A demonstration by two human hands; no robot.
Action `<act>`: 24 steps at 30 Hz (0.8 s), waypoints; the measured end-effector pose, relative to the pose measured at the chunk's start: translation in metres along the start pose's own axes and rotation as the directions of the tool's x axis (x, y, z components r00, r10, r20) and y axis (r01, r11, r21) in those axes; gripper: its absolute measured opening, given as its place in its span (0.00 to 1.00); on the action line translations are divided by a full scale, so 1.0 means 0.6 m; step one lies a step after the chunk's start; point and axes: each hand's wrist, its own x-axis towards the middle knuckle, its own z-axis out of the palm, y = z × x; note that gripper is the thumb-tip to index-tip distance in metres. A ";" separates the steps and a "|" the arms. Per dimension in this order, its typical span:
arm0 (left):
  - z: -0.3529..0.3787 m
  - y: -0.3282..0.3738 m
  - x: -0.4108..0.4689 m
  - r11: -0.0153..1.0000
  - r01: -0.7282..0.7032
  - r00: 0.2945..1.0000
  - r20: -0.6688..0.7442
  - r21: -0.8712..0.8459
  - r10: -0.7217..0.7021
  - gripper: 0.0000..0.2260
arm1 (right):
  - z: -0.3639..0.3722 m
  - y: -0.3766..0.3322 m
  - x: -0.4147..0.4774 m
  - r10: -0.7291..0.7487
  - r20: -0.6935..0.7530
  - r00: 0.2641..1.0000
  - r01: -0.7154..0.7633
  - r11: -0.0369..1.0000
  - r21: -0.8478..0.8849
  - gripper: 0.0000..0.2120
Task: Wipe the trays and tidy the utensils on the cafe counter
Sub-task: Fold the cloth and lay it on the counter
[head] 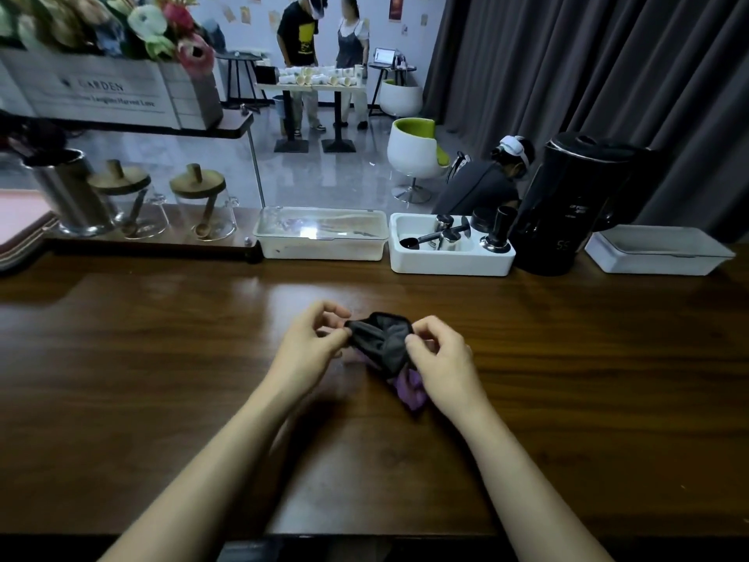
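Observation:
A crumpled cloth [381, 342], dark grey on one face and purple on the other, hangs just above the wooden counter [567, 379] at its middle. My left hand [312, 342] pinches its left edge and my right hand [441, 358] pinches its right edge. Along the counter's far edge stand a lidded white tray [320, 249], a white tray [450, 265] holding metal coffee utensils and a tamper, and a shallow white tray [656, 257] at the right.
A black kettle [567, 204] stands between the two right-hand trays. Glass jars with wooden lids [198, 200] and a steel canister [69, 192] sit on a low shelf at the back left, under a flower box [109, 91]. People stand and sit beyond the counter.

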 end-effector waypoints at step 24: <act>-0.091 0.062 0.101 0.974 0.043 0.986 -0.147 -0.224 -0.077 0.09 | -0.137 0.011 0.100 0.256 0.096 0.962 -0.265 0.958 0.105 0.09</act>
